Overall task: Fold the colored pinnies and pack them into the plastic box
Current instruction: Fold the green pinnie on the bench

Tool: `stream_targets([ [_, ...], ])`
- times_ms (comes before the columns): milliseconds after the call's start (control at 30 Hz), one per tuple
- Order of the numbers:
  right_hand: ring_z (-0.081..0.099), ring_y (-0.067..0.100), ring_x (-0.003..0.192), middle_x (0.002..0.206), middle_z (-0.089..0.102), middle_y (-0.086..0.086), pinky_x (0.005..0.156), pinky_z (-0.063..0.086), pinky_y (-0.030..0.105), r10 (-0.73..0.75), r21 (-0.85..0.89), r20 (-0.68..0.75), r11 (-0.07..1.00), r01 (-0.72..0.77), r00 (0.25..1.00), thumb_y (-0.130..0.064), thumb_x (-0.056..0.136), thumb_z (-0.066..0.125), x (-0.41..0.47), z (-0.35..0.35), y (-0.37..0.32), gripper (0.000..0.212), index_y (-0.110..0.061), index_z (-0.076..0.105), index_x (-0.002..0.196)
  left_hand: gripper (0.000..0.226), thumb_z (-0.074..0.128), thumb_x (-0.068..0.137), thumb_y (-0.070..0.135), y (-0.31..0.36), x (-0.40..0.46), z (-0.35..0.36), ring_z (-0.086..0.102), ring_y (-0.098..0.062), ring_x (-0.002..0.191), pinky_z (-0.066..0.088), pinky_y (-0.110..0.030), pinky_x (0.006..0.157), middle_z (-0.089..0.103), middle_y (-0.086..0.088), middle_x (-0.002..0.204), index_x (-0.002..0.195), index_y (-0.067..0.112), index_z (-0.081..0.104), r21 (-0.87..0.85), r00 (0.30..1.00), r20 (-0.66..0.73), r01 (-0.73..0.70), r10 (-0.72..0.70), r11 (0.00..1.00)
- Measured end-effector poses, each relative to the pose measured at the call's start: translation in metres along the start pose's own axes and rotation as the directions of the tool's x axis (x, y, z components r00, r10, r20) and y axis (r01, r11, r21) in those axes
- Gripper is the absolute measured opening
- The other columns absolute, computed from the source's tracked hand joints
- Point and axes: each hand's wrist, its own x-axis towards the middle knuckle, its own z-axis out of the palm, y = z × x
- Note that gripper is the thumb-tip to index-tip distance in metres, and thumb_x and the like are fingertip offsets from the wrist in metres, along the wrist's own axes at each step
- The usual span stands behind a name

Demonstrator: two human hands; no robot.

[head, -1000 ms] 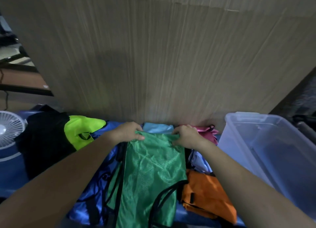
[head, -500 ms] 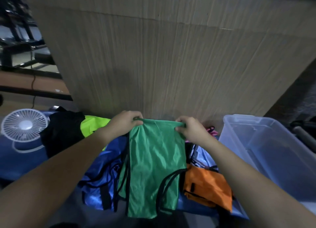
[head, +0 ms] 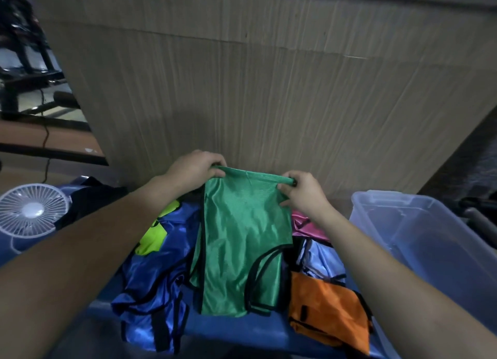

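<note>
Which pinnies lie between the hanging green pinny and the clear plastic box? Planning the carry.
Head view: a pink pinny, a pale blue pinny and an orange pinny.

Ahead of you: a tall corrugated cardboard sheet fills the view;
Your left: a brown desk; a white fan;
Light: dim

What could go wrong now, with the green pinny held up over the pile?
1. The green pinny hangs from its top edge, pinched by the left hand and right hand; its hem may drag the blue pinny when moved.
2. Its slippery cloth may slide out of a fold.
3. The plastic box stands far right; the orange pinny lies between and could snag.
</note>
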Motion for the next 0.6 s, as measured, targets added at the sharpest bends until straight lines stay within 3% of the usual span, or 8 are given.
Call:
stream_targets([
  [100, 0.073, 0.02, 0.078, 0.084, 0.073, 0.005, 0.075, 0.062, 0.035, -0.052, -0.047, 0.011, 0.998, 0.052, 0.999, -0.008, 0.091, 0.067, 0.002, 0.005, 0.014, 0.015, -0.02, 0.069, 0.082, 0.01, 0.065, 0.093, 0.039, -0.001, -0.009, 0.009, 0.062, -0.015, 0.097, 0.052, -0.041, 0.08, 0.069, 0.011, 0.101, 0.101, 0.033, 0.068, 0.04, 0.996, -0.075, -0.044, 0.046, 0.998],
  [267, 0.057, -0.004, 0.067, 0.076, 0.066, -0.012, 0.067, 0.041, 0.019, -0.183, -0.202, 0.053, 0.961, 0.19, 0.982, -0.009, 0.084, 0.072, -0.027, 0.01, 0.031, 0.013, -0.022, 0.071, 0.084, 0.011, 0.061, 0.096, 0.037, -0.011, -0.063, 0.041, 0.064, -0.016, 0.095, 0.051, -0.036, 0.075, 0.066, 0.013, 0.102, 0.101, 0.028, 0.066, 0.135, 0.951, -0.211, -0.2, 0.225, 0.97],
  [433, 0.06, 0.005, 0.083, 0.09, 0.063, -0.006, 0.077, 0.042, 0.018, -0.351, -0.219, 0.09, 0.906, 0.362, 0.932, 0.002, 0.077, 0.068, -0.065, 0.016, 0.045, 0.024, -0.02, 0.069, 0.087, 0.027, 0.047, 0.099, 0.039, -0.015, -0.118, 0.068, 0.061, -0.021, 0.084, 0.047, -0.037, 0.072, 0.062, 0.004, 0.093, 0.099, 0.019, 0.065, 0.233, 0.888, -0.259, -0.324, 0.379, 0.917],
  [600, 0.059, 0.011, 0.094, 0.097, 0.059, -0.001, 0.085, 0.042, 0.016, -0.415, -0.22, 0.206, 0.863, 0.456, 0.886, -0.002, 0.068, 0.059, -0.102, 0.024, 0.055, 0.026, -0.016, 0.066, 0.088, 0.019, 0.05, 0.098, 0.031, -0.013, -0.159, 0.097, 0.059, -0.021, 0.082, 0.049, -0.036, 0.069, 0.061, 0.0, 0.097, 0.105, 0.02, 0.063, 0.348, 0.82, -0.289, -0.39, 0.493, 0.853],
])
